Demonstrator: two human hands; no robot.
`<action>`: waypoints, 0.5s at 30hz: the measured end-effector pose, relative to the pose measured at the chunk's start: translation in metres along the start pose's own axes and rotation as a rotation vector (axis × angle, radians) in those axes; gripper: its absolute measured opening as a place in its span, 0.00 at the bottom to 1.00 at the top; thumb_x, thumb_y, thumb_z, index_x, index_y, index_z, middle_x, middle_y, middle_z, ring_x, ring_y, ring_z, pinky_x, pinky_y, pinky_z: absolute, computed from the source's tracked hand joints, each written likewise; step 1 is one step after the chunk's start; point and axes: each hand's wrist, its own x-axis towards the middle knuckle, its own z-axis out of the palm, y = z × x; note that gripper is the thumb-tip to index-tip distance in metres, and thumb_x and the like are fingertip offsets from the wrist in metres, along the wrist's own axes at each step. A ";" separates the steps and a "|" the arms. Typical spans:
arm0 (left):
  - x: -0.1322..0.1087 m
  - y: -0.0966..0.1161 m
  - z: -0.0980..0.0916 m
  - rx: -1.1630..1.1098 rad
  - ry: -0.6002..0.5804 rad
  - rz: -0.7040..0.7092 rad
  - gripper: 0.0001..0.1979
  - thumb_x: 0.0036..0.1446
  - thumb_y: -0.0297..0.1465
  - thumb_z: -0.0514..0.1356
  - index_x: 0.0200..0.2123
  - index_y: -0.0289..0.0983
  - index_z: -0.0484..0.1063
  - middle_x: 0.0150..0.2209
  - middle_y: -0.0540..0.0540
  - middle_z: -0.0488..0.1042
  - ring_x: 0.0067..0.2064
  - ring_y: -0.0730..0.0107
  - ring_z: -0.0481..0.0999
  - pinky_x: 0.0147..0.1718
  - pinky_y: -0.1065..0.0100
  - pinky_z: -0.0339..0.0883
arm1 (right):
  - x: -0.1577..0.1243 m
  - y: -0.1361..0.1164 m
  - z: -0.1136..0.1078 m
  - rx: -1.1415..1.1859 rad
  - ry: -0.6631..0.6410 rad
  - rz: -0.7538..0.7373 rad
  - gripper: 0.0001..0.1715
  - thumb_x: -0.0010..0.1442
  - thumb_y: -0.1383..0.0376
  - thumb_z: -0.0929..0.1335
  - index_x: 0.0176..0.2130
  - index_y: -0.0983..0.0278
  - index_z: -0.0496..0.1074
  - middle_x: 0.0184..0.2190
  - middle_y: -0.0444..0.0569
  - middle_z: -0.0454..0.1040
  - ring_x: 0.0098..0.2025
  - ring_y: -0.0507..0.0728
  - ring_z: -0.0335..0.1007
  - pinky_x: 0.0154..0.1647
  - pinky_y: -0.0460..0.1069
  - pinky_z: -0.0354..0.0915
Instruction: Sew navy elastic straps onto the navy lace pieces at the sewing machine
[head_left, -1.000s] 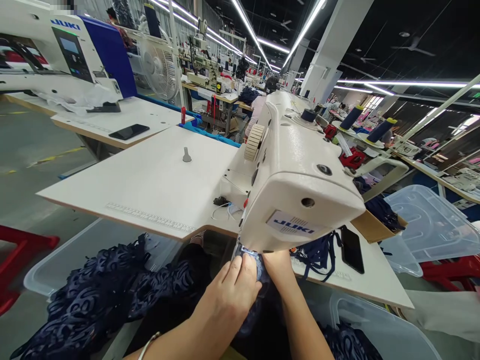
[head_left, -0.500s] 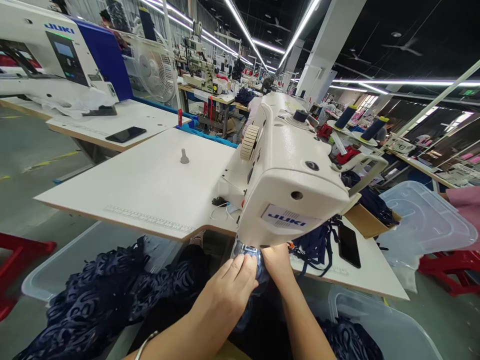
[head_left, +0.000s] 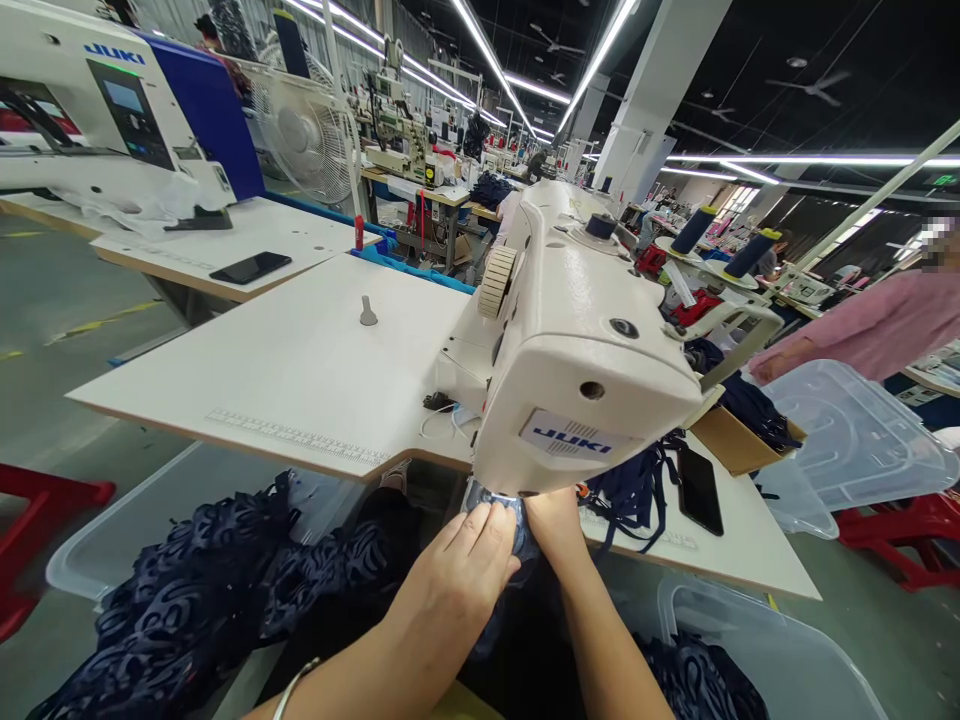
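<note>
Under the head of a white JUKI sewing machine (head_left: 585, 370), a piece of blue patterned fabric, perhaps lace, (head_left: 525, 542) hangs toward my lap. My left hand (head_left: 469, 560) is closed on it from the left, fingers pressed together just in front of the needle area. My right hand (head_left: 555, 525) is curled against the fabric's right side, close below the machine head, which covers its fingertips. The needle and presser foot are hidden behind the head. Navy straps (head_left: 634, 490) lie on the table right of my right hand.
A clear bin (head_left: 75, 560) with navy lace pieces (head_left: 187, 590) sits lower left; another bin (head_left: 780, 630) is lower right. A phone (head_left: 699, 490) and a cardboard box (head_left: 739, 440) are right. A person in a pink sleeve (head_left: 855, 320) stands by a clear lid (head_left: 862, 440).
The co-worker in pink has come further into view at the right, reaching toward the box, and the clear lid has shifted slightly. My hands and the fabric stay almost where they were.
</note>
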 end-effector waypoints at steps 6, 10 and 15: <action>0.003 0.002 -0.003 0.003 -0.007 -0.014 0.13 0.64 0.26 0.53 0.49 0.28 0.71 0.44 0.42 0.78 0.45 0.64 0.76 0.48 0.64 0.64 | 0.000 -0.001 0.002 0.018 0.012 0.031 0.24 0.52 0.69 0.62 0.48 0.64 0.74 0.38 0.51 0.80 0.47 0.61 0.72 0.43 0.51 0.71; 0.003 0.003 -0.005 0.007 -0.011 -0.025 0.13 0.64 0.26 0.53 0.48 0.28 0.71 0.44 0.43 0.78 0.44 0.64 0.75 0.47 0.64 0.64 | 0.001 0.002 0.002 0.014 0.001 0.028 0.23 0.53 0.67 0.62 0.47 0.64 0.74 0.38 0.52 0.80 0.46 0.61 0.72 0.46 0.52 0.70; 0.003 0.003 -0.004 0.014 -0.020 -0.014 0.13 0.64 0.27 0.54 0.48 0.28 0.71 0.44 0.42 0.77 0.44 0.64 0.75 0.47 0.64 0.63 | 0.002 0.008 0.003 -0.030 -0.033 -0.019 0.21 0.54 0.69 0.62 0.45 0.64 0.75 0.36 0.52 0.80 0.45 0.60 0.72 0.45 0.50 0.69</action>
